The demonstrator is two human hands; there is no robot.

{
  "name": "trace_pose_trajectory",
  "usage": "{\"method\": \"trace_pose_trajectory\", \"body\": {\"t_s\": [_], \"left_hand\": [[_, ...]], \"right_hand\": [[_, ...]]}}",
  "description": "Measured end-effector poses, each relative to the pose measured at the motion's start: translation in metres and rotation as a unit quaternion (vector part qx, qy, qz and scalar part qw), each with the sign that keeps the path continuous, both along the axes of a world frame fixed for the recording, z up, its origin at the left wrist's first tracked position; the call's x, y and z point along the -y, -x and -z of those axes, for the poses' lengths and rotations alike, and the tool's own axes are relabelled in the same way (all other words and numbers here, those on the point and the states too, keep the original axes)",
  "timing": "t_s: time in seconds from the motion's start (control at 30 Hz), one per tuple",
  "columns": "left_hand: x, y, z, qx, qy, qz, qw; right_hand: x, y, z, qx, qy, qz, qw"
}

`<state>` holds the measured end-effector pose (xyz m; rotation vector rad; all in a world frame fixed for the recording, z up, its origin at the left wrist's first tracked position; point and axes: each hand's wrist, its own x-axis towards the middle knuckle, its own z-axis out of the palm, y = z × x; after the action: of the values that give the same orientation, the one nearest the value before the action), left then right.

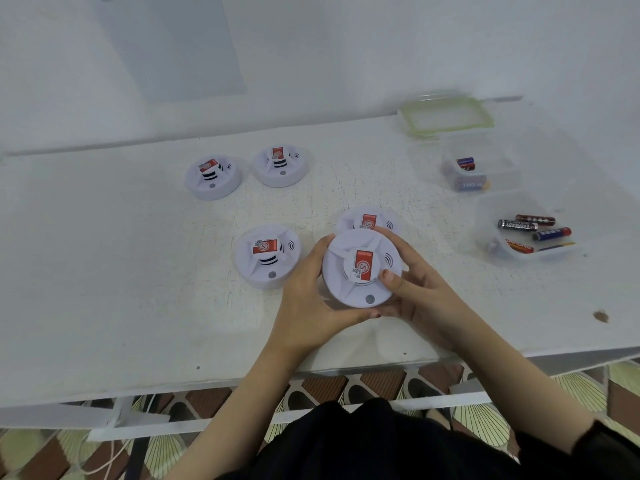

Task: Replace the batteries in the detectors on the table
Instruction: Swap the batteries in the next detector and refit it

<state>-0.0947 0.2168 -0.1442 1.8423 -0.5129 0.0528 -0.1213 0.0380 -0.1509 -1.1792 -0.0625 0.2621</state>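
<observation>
Presently the held detector (pixel 362 268) is face up, just above the tabletop (pixel 138 299) near its front edge. The left hand (pixel 304 296) has its fingers (pixel 320 245) curled round the left rim. The right hand (pixel 422 292) grips the right rim, with its thumb lying on the face beside the red-labelled centre cap.

The nearest detector (pixel 367 216) sits directly behind the held unit and is partly hidden by it. The left detector (pixel 266 258) lies just beside the left hand.

No battery bay shows on the upper face, so it is probably underneath. The step in hand appears to be opening the unit or turning it over.

1. Keep the two-sided rim grip; it gives the best purchase for a twist.
2. Move the right thumb off the centre cap before applying torque.
3. Work low over the tabletop, not past its edge, so that a freed part cannot drop to the floor.
4. The batteries (pixel 533 228) lie in the open container (pixel 485 233) to the right, within reach.
</observation>
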Motion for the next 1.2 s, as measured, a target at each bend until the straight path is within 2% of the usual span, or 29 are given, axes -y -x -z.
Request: {"method": "trace_pose_trajectory", "body": {"t_s": [1.2], "left_hand": [[-0.0003, 0.0003, -0.0011, -0.001, -0.003, 0.010, 1.000]], "right_hand": [[0.0016, 0.0004, 0.0015, -0.001, 0.004, -0.013, 1.000]]}}
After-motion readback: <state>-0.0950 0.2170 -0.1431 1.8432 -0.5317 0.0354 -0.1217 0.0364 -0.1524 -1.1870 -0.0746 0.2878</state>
